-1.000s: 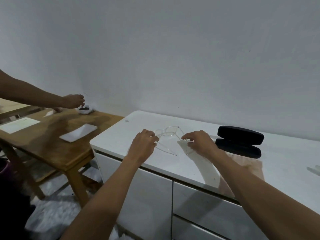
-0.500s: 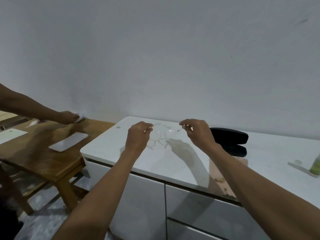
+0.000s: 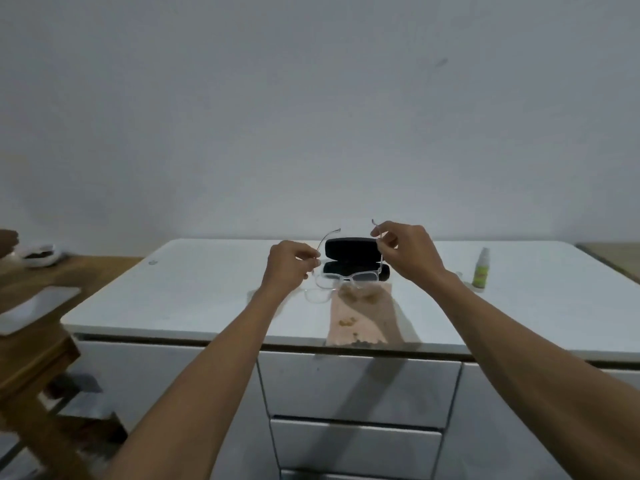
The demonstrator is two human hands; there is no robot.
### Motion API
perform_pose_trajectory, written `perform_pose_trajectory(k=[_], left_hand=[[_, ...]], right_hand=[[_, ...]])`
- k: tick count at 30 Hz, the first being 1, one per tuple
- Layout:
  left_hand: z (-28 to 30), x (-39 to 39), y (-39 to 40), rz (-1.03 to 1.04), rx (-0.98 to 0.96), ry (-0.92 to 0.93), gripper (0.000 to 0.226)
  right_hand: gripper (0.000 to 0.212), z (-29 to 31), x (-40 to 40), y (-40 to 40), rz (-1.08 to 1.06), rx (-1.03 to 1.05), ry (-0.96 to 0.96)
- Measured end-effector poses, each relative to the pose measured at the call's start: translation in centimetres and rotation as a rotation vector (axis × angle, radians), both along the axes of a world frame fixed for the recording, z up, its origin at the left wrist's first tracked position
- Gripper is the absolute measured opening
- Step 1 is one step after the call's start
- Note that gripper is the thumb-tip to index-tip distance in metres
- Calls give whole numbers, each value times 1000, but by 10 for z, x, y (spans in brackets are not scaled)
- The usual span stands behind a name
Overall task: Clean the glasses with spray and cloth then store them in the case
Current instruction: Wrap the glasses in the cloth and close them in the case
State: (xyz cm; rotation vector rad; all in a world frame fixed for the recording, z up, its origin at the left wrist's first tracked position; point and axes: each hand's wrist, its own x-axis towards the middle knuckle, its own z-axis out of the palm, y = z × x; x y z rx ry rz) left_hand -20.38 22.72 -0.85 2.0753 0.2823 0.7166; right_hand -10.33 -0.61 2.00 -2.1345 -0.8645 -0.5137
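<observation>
L to R. Far left, a wooden table [image 3: 41, 344] w/ a small bowl [image 3: 37, 255] and someone else's hand [image 3: 7, 239] at the frame edge, not part of this job.

Left hand [image 3: 287, 266]: grip pinched on the left arm of the glasses [image 3: 346, 277], near the hinge. The clear frame hangs in the air betw. both hands, lenses down and facing away, over the near edge of the open black case [image 3: 355, 259] and the far end of the cloth [image 3: 363, 315]. Cloth lies flat on the white desk [image 3: 194, 292], running to the front edge, w/ brownish marks on it.

Right hand [image 3: 407, 252]: grip pinched on the right arm, higher up toward the ear tip. Spray bottle [image 3: 480, 270] stands upright further right, well apart from both hands, untouched.

Step in hand, prob.: glasses lifted and opened up, ready for spraying. To do it well:
- move to a one-hand hold by the bridge or one hinge, freeing the right hand for the bottle
- keep fingers off the lenses
- don't spread the arms wider, thin clear plastic looks bendy
- spray away from the open case
- wipe w/ a part of the cloth free of marks, those specks could scratch.
</observation>
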Motion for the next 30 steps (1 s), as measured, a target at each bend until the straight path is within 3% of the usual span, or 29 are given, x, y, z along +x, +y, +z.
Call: perform_pose_trajectory(k=[18,25,30], left_hand=[[-28,-15,-31,-97,57,143,15],[-33,-14,-16,-54,209,176,47],[-39,-3,-7,-43,167,192,29]], right_hand=[[25,-29,-17,-46,22,-77,112],[41,-30,-4,-53,-3,-97,156],[29,-45,21,-50,-35,-146,235]])
